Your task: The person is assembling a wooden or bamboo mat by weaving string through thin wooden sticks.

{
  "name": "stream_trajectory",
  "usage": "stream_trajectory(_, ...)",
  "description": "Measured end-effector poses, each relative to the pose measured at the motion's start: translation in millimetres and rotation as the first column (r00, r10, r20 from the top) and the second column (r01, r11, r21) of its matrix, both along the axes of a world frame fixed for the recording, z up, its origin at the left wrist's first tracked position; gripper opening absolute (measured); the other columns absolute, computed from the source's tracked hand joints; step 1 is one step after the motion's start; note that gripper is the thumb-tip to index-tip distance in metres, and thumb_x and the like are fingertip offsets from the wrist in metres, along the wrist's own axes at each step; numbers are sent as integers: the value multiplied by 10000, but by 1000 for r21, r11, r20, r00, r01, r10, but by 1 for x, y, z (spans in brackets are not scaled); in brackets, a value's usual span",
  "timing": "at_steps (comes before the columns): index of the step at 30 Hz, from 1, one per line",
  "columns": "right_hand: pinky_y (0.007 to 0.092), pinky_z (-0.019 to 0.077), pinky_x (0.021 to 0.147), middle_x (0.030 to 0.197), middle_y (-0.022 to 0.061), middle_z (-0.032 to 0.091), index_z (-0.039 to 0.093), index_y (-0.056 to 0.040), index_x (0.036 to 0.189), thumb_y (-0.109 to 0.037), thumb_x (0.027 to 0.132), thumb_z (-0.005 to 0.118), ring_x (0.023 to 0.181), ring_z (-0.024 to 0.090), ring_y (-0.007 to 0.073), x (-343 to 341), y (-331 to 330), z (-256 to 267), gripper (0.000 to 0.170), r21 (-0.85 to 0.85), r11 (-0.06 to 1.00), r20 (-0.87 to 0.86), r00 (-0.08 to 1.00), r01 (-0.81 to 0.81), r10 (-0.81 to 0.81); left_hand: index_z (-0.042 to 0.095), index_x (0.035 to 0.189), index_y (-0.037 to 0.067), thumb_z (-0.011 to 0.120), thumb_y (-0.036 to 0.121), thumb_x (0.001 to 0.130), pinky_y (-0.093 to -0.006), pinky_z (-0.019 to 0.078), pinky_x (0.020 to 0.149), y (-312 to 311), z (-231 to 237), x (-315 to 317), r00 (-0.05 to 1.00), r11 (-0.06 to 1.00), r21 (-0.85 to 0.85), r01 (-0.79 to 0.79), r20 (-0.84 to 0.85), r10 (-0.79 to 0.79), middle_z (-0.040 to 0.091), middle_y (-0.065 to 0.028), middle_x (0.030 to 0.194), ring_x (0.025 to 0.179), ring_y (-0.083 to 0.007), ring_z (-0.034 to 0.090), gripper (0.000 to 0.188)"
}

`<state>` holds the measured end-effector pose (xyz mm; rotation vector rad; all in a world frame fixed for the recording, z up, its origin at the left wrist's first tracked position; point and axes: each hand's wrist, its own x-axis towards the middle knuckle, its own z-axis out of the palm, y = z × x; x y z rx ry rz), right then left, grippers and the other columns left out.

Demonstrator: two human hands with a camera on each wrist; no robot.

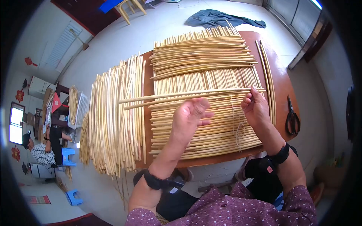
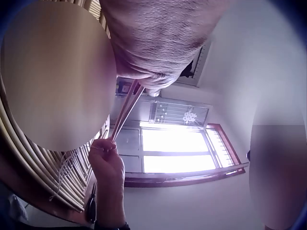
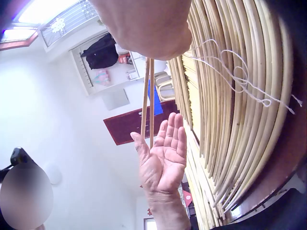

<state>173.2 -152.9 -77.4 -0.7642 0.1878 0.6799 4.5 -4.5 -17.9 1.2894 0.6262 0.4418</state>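
Note:
My right hand (image 1: 258,109) pinches the right ends of two long, pale, peeled sticks (image 1: 151,98), which reach leftward above the table. Beside them, nearer to me, my left hand (image 1: 190,116) is raised with its palm turned up. The right wrist view shows that left hand (image 3: 165,163) with fingers extended and the two sticks (image 3: 145,100) passing behind it. Below both hands lies a layer of similar sticks (image 1: 196,139) set side by side, with a thin white string (image 1: 238,132) looped over its right part. In the left wrist view the right hand (image 2: 108,163) grips the stick ends.
A big pile of sticks (image 1: 113,116) lies at the left, and crosswise bundles (image 1: 203,52) at the back. Black-handled scissors (image 1: 292,120) rest on the brown table (image 1: 281,84) at right, near a few single sticks (image 1: 267,71). Another person (image 1: 45,150) sits far left.

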Motion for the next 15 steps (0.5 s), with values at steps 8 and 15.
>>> stream_trajectory(8,248,417,528,713,4,501,493,-80,860,-197,989,534,590,469,100,4,-8,0,179,-92,996,21,1000,6,-4,490,1235,-36,547,435,956,-354,608,744,13,13,-13,949,983,-71,-171,258,183,643,-247,1075,921,-301,692,551)
stream_trajectory(15,259,405,529,699,-1,500,487,-85,874,-192,985,533,577,468,101,8,-6,-7,161,-99,995,3,1000,-11,11,646,960,-47,577,236,968,-281,610,641,5,22,-15,929,957,111,-267,296,225,694,-142,807,740,-203,713,291)
